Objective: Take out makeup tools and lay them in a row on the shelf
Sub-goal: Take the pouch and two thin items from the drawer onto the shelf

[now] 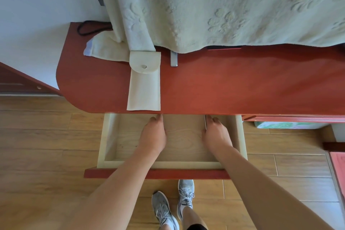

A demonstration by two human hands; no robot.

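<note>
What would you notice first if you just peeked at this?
The left hand and right hand reach into the open drawer under the red shelf. A cream pouch with a snap lies on the shelf, below a big pale hanging towel.

Pouch (144, 87) on shelf (242, 84), drawer (186, 164) below

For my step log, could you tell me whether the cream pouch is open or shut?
Shut: the pouch has its rounded flap folded down over the body.

The left hand (153, 133) and right hand (217, 135) reach into the open pale wooden drawer (186, 164), fingertips hidden under the red-brown wooden shelf (242, 84) bearing a cream felt pouch (144, 89).
</note>
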